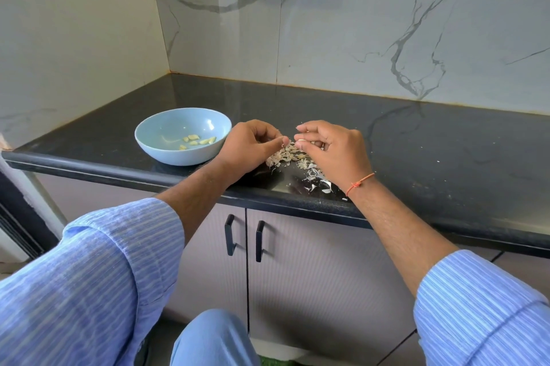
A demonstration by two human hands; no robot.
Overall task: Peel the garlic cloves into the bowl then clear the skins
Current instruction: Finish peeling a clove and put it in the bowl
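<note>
We see a garlic clove (301,141) pinched in the curled fingers of the right hand (333,149), just above a heap of skins (290,154) on the black tabletop (416,139). The left hand (249,145) has its fingers curled, fingertips meeting those of the right; what it holds we cannot tell. Peeled cloves (195,140) lie in the blue bowl (166,127), just left of the left hand. An orange thread (358,184) circles the right wrist.
</note>
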